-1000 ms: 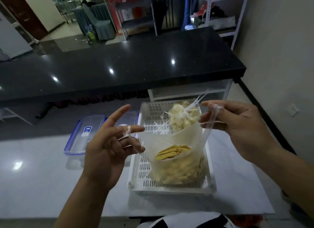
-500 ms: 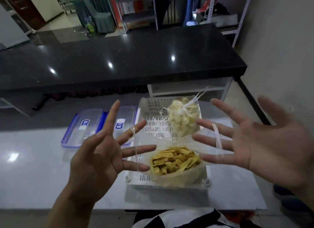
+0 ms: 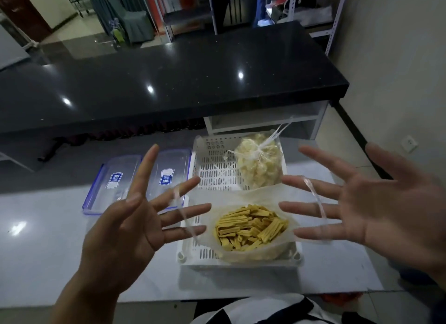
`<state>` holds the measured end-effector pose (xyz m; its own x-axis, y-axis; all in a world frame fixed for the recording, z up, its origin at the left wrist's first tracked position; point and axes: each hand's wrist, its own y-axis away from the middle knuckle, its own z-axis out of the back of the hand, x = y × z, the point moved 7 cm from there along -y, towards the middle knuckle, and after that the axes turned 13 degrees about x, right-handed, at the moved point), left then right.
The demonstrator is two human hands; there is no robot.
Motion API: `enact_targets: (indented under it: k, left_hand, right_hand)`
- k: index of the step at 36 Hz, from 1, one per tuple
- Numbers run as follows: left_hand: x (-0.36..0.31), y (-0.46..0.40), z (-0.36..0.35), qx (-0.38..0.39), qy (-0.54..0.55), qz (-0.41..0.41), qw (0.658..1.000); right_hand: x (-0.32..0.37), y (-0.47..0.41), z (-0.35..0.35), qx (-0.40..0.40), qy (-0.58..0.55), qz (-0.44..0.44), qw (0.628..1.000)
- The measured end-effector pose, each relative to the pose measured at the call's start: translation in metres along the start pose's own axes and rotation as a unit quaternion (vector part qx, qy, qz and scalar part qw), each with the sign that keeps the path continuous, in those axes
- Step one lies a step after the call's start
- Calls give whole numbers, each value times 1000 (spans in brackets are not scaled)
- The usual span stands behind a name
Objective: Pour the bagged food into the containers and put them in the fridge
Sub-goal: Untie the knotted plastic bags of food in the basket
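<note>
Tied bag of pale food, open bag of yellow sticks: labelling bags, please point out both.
Tied clear bag of pale food (image 3: 259, 165), head view, bulging middle.
Open clear bag of yellow sticks (image 3: 251, 227), head view, exposed contents.

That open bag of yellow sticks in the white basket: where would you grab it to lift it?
By its two clear handle strips, one looped over the left hand, one over the right hand. Curl the fingers on them and pull straight up: the open bag is limp and its mouth faces up, so gripping from the side would probably spill it.

The room was dim; ceiling lights glared off the black counter (image 3: 169, 82), edges bowed outward, and the far background was soft.
</note>
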<state>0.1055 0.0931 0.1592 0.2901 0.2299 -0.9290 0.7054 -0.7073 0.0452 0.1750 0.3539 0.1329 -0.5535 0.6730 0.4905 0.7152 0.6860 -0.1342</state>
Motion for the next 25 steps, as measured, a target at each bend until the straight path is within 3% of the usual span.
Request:
enact_targets:
  k: [3, 6, 8, 11, 14, 17, 21, 23, 25]
  left_hand:
    - [-13, 0, 12, -54, -70, 42, 995]
    - [-31, -6, 21, -96, -145, 94, 980]
    - [-39, -16, 32, -108, -214, 126, 963]
    - [-49, -31, 50, -93, -329, 150, 928]
    - [-55, -54, 47, -31, -430, 129, 893]
    - [-44, -93, 44, 14, -495, 133, 859]
    - [-14, -149, 35, 81, -577, 147, 799]
    - [2, -172, 32, 101, -635, 134, 754]
    - [16, -191, 30, 111, -664, 119, 730]
  right_hand:
    - [7, 13, 17, -24, 8, -42, 999]
    - [27, 33, 46, -144, 42, -49, 988]
    - [56, 37, 67, -230, 168, -75, 956]
    - [96, 23, 56, -283, 430, -109, 851]
    - [97, 0, 58, -314, 544, -144, 765]
    - [94, -24, 65, -342, 601, -124, 712]
    - [88, -45, 100, -422, 674, -151, 587]
    - [81, -56, 114, -434, 685, -146, 567]
    - [75, -66, 127, -438, 704, -154, 537]
